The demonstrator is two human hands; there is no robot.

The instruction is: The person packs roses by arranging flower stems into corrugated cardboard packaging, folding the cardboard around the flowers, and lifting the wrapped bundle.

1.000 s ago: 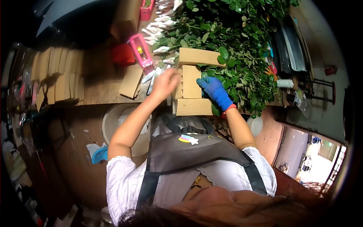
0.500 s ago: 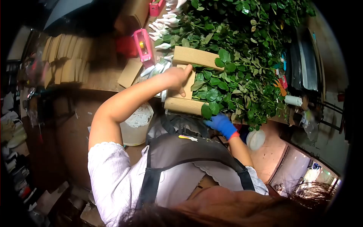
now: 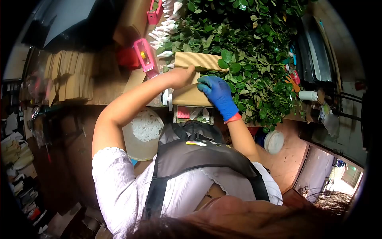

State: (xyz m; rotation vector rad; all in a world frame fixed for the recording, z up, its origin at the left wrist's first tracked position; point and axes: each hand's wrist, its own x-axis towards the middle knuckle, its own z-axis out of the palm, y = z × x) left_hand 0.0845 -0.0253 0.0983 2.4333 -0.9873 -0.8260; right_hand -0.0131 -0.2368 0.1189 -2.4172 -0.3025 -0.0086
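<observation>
A piece of corrugated cardboard (image 3: 203,60) lies at the table's front edge, around leafy green stems, its far flap standing ridged side up. The near flap (image 3: 189,96) is folded inward and shows its smooth brown side. My bare left hand (image 3: 182,77) grips and presses the cardboard between the two flaps; its fingers are partly hidden. My right hand (image 3: 217,91), in a blue glove, has its curled fingertips on the near flap, close to my left hand. White-wrapped flower heads (image 3: 164,54) poke out to the left of the leaves.
Green foliage (image 3: 254,67) covers the table's middle and right. Pink tape dispensers (image 3: 145,59) stand to the left, near stacked cardboard pieces (image 3: 69,73). Below the edge are a bucket of white scraps (image 3: 145,129) and a white-lidded container (image 3: 273,142). A white roll (image 3: 308,95) lies right.
My right hand has risen from below the table edge onto the cardboard. The near flap has turned inward. My left hand has shifted slightly left on the cardboard.
</observation>
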